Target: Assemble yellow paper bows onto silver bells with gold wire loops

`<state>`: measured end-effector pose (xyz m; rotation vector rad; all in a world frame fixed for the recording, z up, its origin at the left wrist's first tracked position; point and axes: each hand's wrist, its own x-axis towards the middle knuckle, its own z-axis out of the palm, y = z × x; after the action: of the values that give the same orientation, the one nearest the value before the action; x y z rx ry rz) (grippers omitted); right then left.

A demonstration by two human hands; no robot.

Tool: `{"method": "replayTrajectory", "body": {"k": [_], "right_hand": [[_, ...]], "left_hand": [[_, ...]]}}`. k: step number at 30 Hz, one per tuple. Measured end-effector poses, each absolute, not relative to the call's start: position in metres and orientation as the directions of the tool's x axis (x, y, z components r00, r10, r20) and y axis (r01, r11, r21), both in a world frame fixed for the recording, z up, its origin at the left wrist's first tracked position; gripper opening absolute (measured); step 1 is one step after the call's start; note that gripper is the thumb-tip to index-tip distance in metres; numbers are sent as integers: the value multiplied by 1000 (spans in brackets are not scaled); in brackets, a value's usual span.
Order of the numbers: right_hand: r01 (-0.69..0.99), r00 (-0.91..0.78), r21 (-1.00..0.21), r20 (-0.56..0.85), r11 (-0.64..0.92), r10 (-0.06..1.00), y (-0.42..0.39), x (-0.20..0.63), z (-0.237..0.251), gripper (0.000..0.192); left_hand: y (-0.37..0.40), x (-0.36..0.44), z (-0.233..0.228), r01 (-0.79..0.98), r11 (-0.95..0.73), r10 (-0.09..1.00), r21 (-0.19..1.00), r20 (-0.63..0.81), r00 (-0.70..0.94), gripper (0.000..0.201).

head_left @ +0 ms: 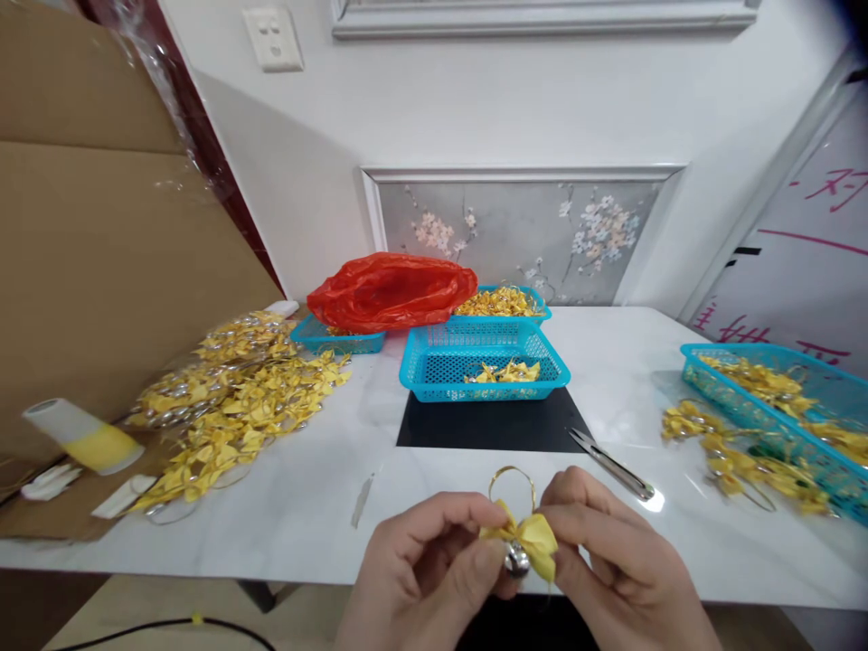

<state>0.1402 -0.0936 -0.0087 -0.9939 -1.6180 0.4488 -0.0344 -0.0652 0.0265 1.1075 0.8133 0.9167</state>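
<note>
Between my two hands, near the table's front edge, is a yellow ribbon bow (539, 535) with a silver jingle bell (516, 559) below its knot and a gold cord loop (514, 472) standing up above it. My left hand (434, 565) pinches the bow's left side, thumb beside the bell. With thumb and fingertips, my right hand (614, 551) grips the bow's right side near the loop. Beyond the hands, a blue basket (485, 391) holds a few similar bows (508, 372) and stands partly on a black mat (488, 425). Metal thread snips (614, 466) lie right of the mat.
Heaped yellow bows with bells (237, 425) cover the left side, by a cardboard box (101, 226) and a thread cone (85, 437). A red plastic bag (393, 291) lies over a rear basket. Another blue basket (779, 407) stands right, with loose bows (739, 461) before it.
</note>
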Motion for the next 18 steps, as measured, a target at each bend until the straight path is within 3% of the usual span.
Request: {"method": "replayTrajectory", "body": {"k": [7, 18], "right_hand": [[370, -83, -710, 617, 599, 783, -93, 145, -10, 25], [371, -120, -678, 643, 635, 756, -88, 147, -12, 23]], "left_hand": [[-63, -36, 30, -93, 109, 906, 990, -60, 419, 7], [-61, -38, 31, -55, 108, 898, 993, -74, 434, 8]]}}
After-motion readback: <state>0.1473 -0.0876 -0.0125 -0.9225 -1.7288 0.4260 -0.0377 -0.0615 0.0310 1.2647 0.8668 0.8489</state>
